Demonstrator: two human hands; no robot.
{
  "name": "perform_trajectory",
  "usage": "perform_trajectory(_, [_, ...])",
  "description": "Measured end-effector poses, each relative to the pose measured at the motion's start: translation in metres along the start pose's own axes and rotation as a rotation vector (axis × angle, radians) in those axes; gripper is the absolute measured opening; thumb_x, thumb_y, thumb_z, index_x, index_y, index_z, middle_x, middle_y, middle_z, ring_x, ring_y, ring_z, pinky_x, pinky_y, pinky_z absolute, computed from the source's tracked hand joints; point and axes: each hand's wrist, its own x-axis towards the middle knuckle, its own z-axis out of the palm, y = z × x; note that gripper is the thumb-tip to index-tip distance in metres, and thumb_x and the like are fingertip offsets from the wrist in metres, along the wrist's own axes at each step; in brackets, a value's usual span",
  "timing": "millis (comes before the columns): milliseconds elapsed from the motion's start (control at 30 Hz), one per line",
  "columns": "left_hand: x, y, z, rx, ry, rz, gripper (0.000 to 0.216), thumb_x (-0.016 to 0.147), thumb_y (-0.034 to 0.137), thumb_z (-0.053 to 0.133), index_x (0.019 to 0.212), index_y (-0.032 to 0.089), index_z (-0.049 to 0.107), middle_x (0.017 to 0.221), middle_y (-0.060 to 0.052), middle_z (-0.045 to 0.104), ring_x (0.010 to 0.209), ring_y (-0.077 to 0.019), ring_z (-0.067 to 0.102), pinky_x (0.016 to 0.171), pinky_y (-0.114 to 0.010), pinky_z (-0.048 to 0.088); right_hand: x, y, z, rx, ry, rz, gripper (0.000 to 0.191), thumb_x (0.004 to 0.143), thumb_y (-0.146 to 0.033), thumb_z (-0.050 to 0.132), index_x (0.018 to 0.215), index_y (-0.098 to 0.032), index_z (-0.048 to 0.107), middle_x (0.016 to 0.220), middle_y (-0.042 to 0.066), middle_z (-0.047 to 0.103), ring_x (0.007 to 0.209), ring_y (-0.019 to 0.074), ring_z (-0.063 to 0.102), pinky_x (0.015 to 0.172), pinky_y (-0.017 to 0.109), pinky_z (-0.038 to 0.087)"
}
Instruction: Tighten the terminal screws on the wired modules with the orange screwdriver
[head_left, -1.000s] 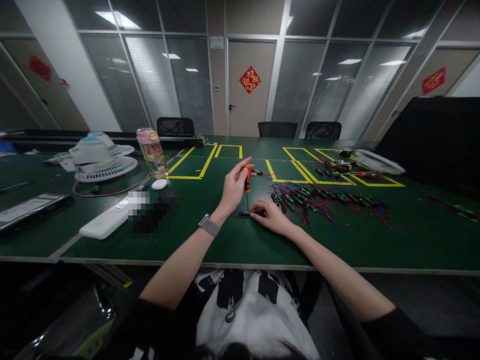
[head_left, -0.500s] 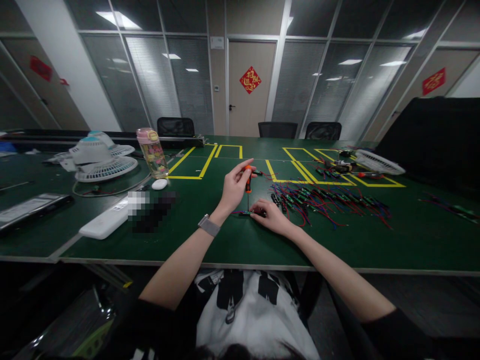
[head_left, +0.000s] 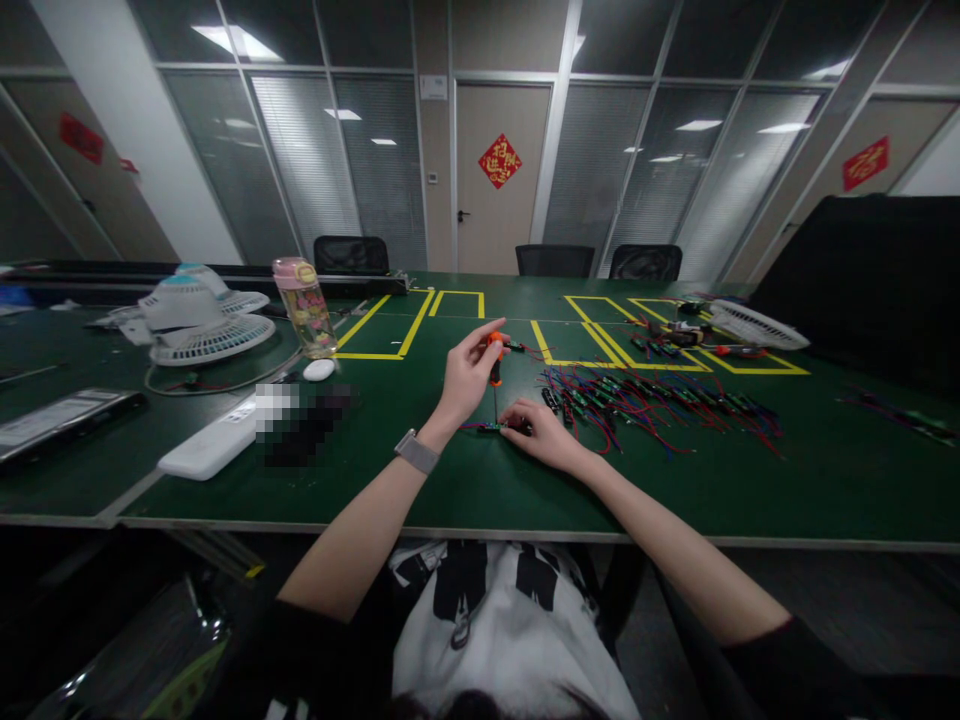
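Note:
My left hand (head_left: 469,375) is closed round the orange-and-black handle of a screwdriver (head_left: 496,372), which stands nearly upright. Its thin shaft points down at a small green circuit board (head_left: 490,428) lying on the green table (head_left: 420,480). With fingers bent, my right hand (head_left: 541,432) pinches the right end of that board; its fingertips partly hide it. Wires come out of the board's left end, under my left wrist. Just behind the screwdriver lies another small board with wires (head_left: 517,346).
To the right spreads a pile of wired circuit boards (head_left: 660,395). Yellow tape outlines (head_left: 551,345) mark the table. On the left are a bottle (head_left: 306,310), white fans (head_left: 210,335), a white round case (head_left: 319,370) and a long white box (head_left: 214,440). A fan part (head_left: 757,325) lies far right.
Hardly anything differs. Both hands keep their places, with the screwdriver still upright over the board.

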Motion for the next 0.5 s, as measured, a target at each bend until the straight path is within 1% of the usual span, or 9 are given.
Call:
perform_trajectory(67, [-0.0008, 0.0003, -0.0006, 0.072, 0.026, 0.043, 0.032, 0.083, 0.027, 0.061, 0.114, 0.020, 0.063, 0.102, -0.006, 0.068, 0.086, -0.0136, 0.063, 0.078, -0.025, 0.050, -0.0001, 0.0001, 0.0000, 0.001, 0.001, -0.004, 0.007, 0.080, -0.015, 0.060, 0.085, -0.015, 0.064, 0.078, 0.001, 0.054, 0.069, 0.0127, 0.054, 0.065, 0.025, 0.043])
perform_trajectory(100, [-0.0009, 0.0006, -0.0010, 0.103, 0.036, 0.058, 0.031, 0.082, 0.027, 0.061, 0.113, 0.021, 0.064, 0.104, -0.006, 0.067, 0.089, -0.0140, 0.063, 0.079, -0.025, 0.050, -0.0001, 0.0001, 0.0000, -0.001, 0.001, -0.004, 0.007, 0.080, -0.015, 0.060, 0.085, -0.015, 0.064, 0.078, 0.001, 0.054, 0.069, 0.0127, 0.054, 0.065, 0.025, 0.043])
perform_trajectory(167, [-0.0006, 0.0014, -0.0014, 0.130, 0.042, 0.068, 0.030, 0.085, 0.027, 0.058, 0.113, 0.021, 0.065, 0.112, -0.006, 0.065, 0.100, -0.0154, 0.060, 0.087, -0.026, 0.048, -0.0001, 0.0001, -0.0001, -0.007, 0.003, -0.002, 0.006, 0.080, -0.016, 0.060, 0.085, -0.015, 0.064, 0.077, 0.001, 0.054, 0.068, 0.0127, 0.053, 0.064, 0.025, 0.043])
perform_trajectory(267, [0.0006, 0.0024, -0.0011, 0.085, 0.008, 0.044, 0.032, 0.089, 0.022, 0.049, 0.118, 0.021, 0.062, 0.121, -0.006, 0.062, 0.113, -0.0162, 0.056, 0.099, -0.030, 0.042, 0.0001, 0.0000, -0.0001, -0.010, 0.004, -0.004, 0.007, 0.080, -0.016, 0.060, 0.085, -0.015, 0.064, 0.077, 0.002, 0.054, 0.069, 0.0132, 0.054, 0.065, 0.025, 0.043])
perform_trajectory(300, [0.0009, 0.0026, -0.0008, 0.059, -0.008, 0.029, 0.033, 0.090, 0.020, 0.047, 0.120, 0.021, 0.061, 0.122, -0.006, 0.063, 0.113, -0.0163, 0.057, 0.100, -0.031, 0.042, 0.0001, -0.0001, -0.0001, -0.008, 0.003, -0.004, 0.007, 0.080, -0.016, 0.060, 0.085, -0.015, 0.064, 0.078, 0.002, 0.054, 0.069, 0.0133, 0.054, 0.065, 0.025, 0.043])
perform_trajectory(367, [0.0010, 0.0031, -0.0002, 0.009, -0.027, -0.005, 0.035, 0.090, 0.020, 0.045, 0.123, 0.021, 0.058, 0.119, -0.007, 0.064, 0.107, -0.0163, 0.061, 0.096, -0.032, 0.045, 0.0001, -0.0002, -0.0001, -0.003, 0.000, -0.003, 0.007, 0.080, -0.016, 0.060, 0.085, -0.015, 0.064, 0.078, 0.002, 0.055, 0.070, 0.0133, 0.054, 0.065, 0.025, 0.043])
perform_trajectory(500, [-0.0002, 0.0041, 0.0006, -0.021, -0.001, -0.016, 0.034, 0.087, 0.022, 0.052, 0.120, 0.018, 0.060, 0.111, -0.008, 0.068, 0.096, -0.0159, 0.065, 0.088, -0.030, 0.049, -0.0001, 0.0000, -0.0002, 0.004, 0.001, -0.007, 0.007, 0.080, -0.016, 0.060, 0.086, -0.015, 0.064, 0.079, 0.002, 0.055, 0.070, 0.0132, 0.054, 0.065, 0.025, 0.044])
